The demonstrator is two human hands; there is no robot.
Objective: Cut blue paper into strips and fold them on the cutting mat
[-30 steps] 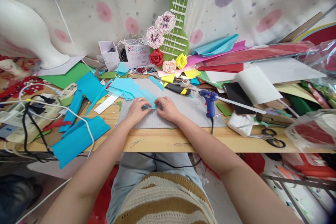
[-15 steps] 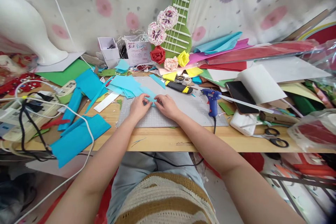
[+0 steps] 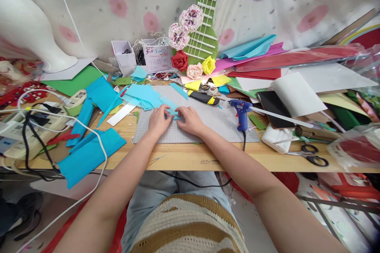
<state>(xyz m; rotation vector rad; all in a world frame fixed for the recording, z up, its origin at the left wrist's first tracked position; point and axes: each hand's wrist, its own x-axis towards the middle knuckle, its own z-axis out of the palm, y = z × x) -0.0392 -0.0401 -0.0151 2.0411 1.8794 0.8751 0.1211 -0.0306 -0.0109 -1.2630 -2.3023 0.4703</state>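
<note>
Over the middle of the grey cutting mat [image 3: 148, 134], my left hand [image 3: 159, 120] and my right hand [image 3: 189, 119] work close together on a piece of light blue crepe paper [image 3: 171, 106]. Both hands have their fingers curled and pinch the paper's near edge from either side. Part of that edge is hidden by my fingers. More light blue paper sheets [image 3: 141, 95] lie to the left of my left hand, partly over the mat. A black and yellow utility knife [image 3: 203, 98] rests beyond my right hand.
At right stand a blue glue gun [image 3: 241, 114] with its stick, a phone [image 3: 274, 108] and scissors [image 3: 314, 155]. Darker blue paper [image 3: 92, 156], a white cable [image 3: 102, 146] and a power strip [image 3: 32, 134] crowd the left. A green guitar-shaped piece with flowers [image 3: 204, 35] stands behind.
The view has shifted slightly. My hands stay at the paper's near edge, with only a small shift of the fingers.
</note>
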